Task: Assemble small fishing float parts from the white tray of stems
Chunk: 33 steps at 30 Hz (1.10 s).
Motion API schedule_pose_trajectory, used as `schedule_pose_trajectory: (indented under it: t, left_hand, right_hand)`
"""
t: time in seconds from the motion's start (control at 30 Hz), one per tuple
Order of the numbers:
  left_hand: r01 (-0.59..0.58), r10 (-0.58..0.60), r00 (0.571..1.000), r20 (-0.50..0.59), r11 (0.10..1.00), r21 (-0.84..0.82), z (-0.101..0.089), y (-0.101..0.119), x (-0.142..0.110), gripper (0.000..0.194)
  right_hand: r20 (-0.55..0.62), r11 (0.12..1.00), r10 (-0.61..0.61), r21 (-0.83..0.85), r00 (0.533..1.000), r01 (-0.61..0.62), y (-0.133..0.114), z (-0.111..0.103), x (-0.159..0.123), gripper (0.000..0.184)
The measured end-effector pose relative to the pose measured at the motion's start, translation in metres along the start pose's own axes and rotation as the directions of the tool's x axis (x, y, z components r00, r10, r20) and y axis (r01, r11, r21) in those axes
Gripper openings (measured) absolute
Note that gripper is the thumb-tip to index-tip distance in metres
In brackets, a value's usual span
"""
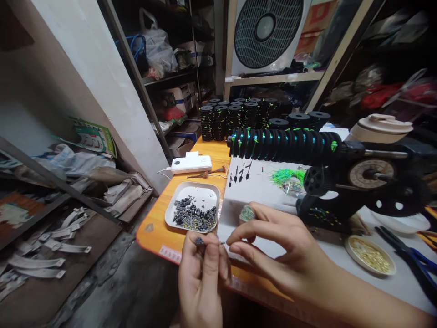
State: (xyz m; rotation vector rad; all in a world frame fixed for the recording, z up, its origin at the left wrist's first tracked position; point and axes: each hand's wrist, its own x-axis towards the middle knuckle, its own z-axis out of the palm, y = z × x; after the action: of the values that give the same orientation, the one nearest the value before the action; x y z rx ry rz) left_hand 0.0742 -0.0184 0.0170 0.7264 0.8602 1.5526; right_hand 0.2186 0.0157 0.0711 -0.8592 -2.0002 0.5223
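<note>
Pinching a small dark sleeve between thumb and forefinger, the left hand keeps its grip clamped on that piece just in front of the white tray. The right hand meets it from the side, fingertips pressed together on something thin (a wire or line, too fine to make out) aimed at the sleeve's end. Judging by the tray, many loose sleeves remain unused. Beyond the tray, five finished-looking pieces lie in a row on the grey mat, near a bundle of green line. Further beyond it, a rod carries a long row of wound black spools, and more spools are stacked behind. So a fair share seems done, with much left.
</note>
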Motion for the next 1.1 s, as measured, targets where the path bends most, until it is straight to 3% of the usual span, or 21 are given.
schedule_pose_trajectory:
  t: [0.17, 0.23, 0.4, 0.67, 0.8, 0.97, 1.1]
  left_hand:
    - [-0.267, 0.267, 0.964, 0.010, 0.958, 0.103, -0.007, 0.001, 0.000, 0.016]
    - [-0.300, 0.299, 0.954, 0.026, 0.949, 0.101, -0.008, -0.001, -0.001, 0.013]
    - [-0.194, 0.192, 0.981, 0.040, 0.980, 0.043, -0.009, -0.002, -0.002, 0.019]
    - [-0.206, 0.204, 0.977, 0.055, 0.978, 0.042, -0.008, -0.002, -0.001, 0.016]
    - [-0.184, 0.183, 0.982, 0.055, 0.983, 0.022, -0.007, -0.004, -0.003, 0.015]
    - [-0.015, 0.014, 1.000, -0.013, 0.999, -0.036, -0.002, -0.007, -0.009, 0.022]
    - [0.119, -0.124, 0.992, -0.037, 0.986, -0.119, 0.006, -0.007, -0.015, 0.031]
  right_hand:
    - [0.051, 0.997, -0.032, -0.069, 0.998, 0.036, -0.002, -0.001, 0.002, 0.014]
    - [0.058, 0.996, -0.035, -0.075, 0.998, 0.039, -0.003, 0.000, 0.001, 0.015]
    - [0.073, 0.996, -0.034, -0.080, 0.997, 0.040, -0.003, 0.001, -0.002, 0.016]
    - [0.085, 0.997, -0.007, -0.070, 0.996, 0.013, -0.006, 0.000, -0.001, 0.014]
    - [0.025, 0.999, -0.035, -0.037, 0.999, 0.035, -0.008, -0.004, 0.002, 0.014]
    - [-0.017, 0.997, -0.064, 0.029, 0.998, 0.065, -0.010, -0.007, 0.006, 0.014]
    - [-0.021, 0.999, -0.019, 0.042, 1.000, 0.020, -0.014, -0.005, 0.006, 0.014]
